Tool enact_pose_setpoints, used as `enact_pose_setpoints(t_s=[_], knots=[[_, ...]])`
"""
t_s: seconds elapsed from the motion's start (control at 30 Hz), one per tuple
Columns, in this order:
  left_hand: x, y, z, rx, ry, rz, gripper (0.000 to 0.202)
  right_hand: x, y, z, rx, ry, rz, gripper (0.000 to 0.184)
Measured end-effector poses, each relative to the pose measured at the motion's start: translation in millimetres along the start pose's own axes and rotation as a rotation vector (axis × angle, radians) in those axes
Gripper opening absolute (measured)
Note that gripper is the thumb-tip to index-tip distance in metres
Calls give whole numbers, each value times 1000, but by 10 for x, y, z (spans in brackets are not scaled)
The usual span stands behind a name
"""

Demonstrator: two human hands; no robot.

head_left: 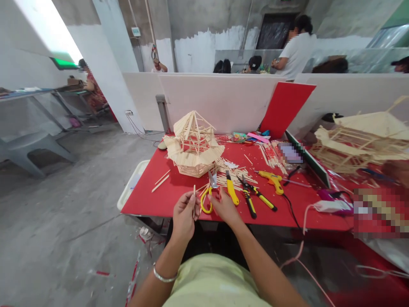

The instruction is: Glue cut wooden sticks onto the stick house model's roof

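Pinched upright in my left hand [185,211] is a short wooden stick [194,191], held between thumb and fingers. My right hand [224,206] is closed at the yellow handles of a pair of scissors [206,201], whose blades point away from me. Just beyond both hands stands a model building of pale sticks [194,149], with a pointed, partly open roof frame. Loose wooden sticks [234,175] lie in a pile beside it. Right of my right hand are a yellow utility knife [231,190] and black-and-yellow cutters [248,200].
A yellow glue gun [272,181] lies on the red tabletop [143,194], its cord trailing over the front edge. White panels [217,100] and a red board [286,106] stand behind. Another stick model [354,140] is at right. Several people are in the background.
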State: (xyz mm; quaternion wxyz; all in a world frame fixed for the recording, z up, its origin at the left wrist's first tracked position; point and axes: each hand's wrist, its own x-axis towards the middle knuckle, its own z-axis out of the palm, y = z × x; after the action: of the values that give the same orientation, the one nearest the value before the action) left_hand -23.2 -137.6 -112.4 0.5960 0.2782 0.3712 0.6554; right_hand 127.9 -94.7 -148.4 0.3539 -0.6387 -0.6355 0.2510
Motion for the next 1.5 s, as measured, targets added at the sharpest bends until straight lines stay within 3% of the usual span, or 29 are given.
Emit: enact_pose_setpoints(t_s=[0.2, 0.4, 0.57, 0.7, 0.83, 0.93, 1.1, 1.2, 1.3, 1.5], knots=[[16, -54, 21, 20, -10, -20, 37, 89, -142, -69, -317, -58, 44, 37], [8, -10, 4, 21, -18, -49, 36, 63, -202, -177, -558, 41, 92, 45], [-15, 39, 46, 4, -16, -69, 36, 273, -33, -370, -713, 110, 115, 47], [-12, 34, 84, -7, -53, -65, 38, 419, 145, -367, -731, 58, 148, 42], [18, 81, 74, 9, -70, -39, 35, 381, 255, -384, -685, 69, 130, 38], [50, 144, 69, 19, -92, -21, 31, 248, 285, -498, -596, 103, 52, 44], [91, 206, 135, 41, -124, 32, 28, -62, 156, -724, -175, 284, -171, 54], [88, 245, 196, 37, -129, 27, 31, -234, -19, -800, -54, 253, -247, 47], [75, 303, 232, 36, -110, 17, 34, -364, -177, -828, -16, 209, -358, 43], [66, 357, 207, 82, -107, 52, 32, -486, -344, -806, -153, 155, -645, 49]])
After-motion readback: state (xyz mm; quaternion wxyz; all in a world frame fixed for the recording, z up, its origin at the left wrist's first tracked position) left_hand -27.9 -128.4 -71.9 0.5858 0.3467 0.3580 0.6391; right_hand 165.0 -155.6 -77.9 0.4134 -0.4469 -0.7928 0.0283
